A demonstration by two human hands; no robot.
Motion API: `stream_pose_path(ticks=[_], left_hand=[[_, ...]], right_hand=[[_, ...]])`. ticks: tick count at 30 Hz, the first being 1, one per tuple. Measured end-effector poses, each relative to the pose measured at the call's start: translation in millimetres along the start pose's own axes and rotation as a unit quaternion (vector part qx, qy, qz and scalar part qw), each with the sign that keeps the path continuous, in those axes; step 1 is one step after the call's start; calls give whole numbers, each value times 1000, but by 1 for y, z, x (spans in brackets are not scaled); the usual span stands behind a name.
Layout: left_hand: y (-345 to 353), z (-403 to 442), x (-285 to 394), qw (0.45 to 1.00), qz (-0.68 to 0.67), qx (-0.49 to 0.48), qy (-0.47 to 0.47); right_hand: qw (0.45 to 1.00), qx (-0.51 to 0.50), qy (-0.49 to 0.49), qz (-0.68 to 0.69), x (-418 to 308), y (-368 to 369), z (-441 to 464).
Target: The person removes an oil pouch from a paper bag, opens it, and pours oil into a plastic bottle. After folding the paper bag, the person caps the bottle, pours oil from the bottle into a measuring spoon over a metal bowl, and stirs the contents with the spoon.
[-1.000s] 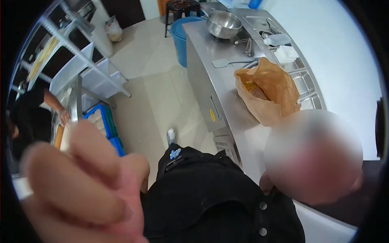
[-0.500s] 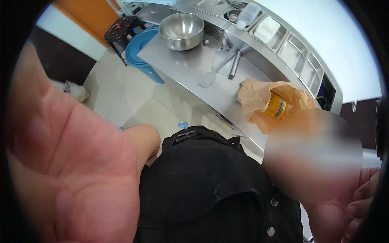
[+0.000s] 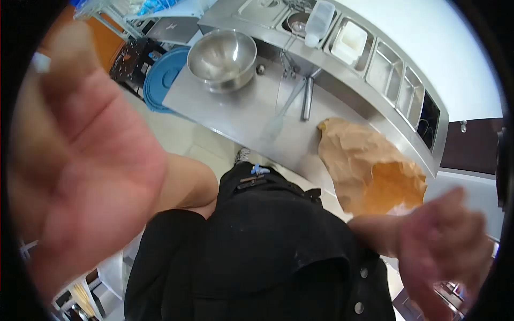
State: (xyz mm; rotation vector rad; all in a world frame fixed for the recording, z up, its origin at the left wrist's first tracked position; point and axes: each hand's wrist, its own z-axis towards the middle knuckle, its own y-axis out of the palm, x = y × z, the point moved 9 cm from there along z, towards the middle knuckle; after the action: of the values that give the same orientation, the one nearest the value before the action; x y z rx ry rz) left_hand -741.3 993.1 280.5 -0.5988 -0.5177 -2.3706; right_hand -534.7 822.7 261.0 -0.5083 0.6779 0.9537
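Observation:
My left hand (image 3: 107, 171) is raised close to the camera on the left, palm showing. It is open; its fingers are blurred and partly cut off by the dark view edge. On the right, my right hand (image 3: 447, 246) is held up with its fingers curled in, smeared by motion, and no object shows in it. Its wrist is near the lower edge of a crumpled brown paper bag (image 3: 353, 155) on the steel counter (image 3: 214, 109). The bag's opening faces my right hand.
A large steel bowl (image 3: 222, 61) stands at the counter's far left. A translucent spatula (image 3: 276, 125) and a metal-handled tool (image 3: 307, 99) lie mid-counter. Steel pans (image 3: 385, 61), a plastic bottle (image 3: 320, 24) and a white container (image 3: 349, 41) line the back. A blue lidded bin (image 3: 163, 80) stands left.
The view has shifted. My right hand is now unobscured, raised beside the bag. The bag has been turned or shifted, and the yellow-labelled item seen at its mouth no longer shows.

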Motion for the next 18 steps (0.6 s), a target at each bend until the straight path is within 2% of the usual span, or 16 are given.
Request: stream_pose_path(ticks=[3, 4, 5, 6, 7, 10, 11, 13, 18], left_hand=[[-32, 35, -20, 999, -37, -13, 21], [-43, 37, -42, 1000, -23, -10, -15], [-54, 33, -67, 999, -7, -6, -53], [-62, 28, -85, 998, -15, -11, -57], [-70, 21, -112, 992, -43, 3, -121], [-94, -16, -175, 958, -52, 16, -283], [-97, -27, -187, 944, -43, 10, -326], [-102, -38, -199, 932, -49, -15, -358], [-122, -39, -209, 922, -88, -18, -375]], right_hand=[[996, -28, 79, 9, 39, 20, 8], [991, 5, 127, 47, 74, 34, 8], [939, 135, 304, 85, 118, 39, -12], [923, 145, 341, 106, 156, 48, -18], [905, 156, 375, 128, 205, 56, -21], [895, 252, 357, -88, 330, 36, -10], [886, 282, 321, -179, 358, 26, 3], [817, 308, 264, -409, 393, 16, 25], [794, 328, 267, -437, 440, 10, 37]])
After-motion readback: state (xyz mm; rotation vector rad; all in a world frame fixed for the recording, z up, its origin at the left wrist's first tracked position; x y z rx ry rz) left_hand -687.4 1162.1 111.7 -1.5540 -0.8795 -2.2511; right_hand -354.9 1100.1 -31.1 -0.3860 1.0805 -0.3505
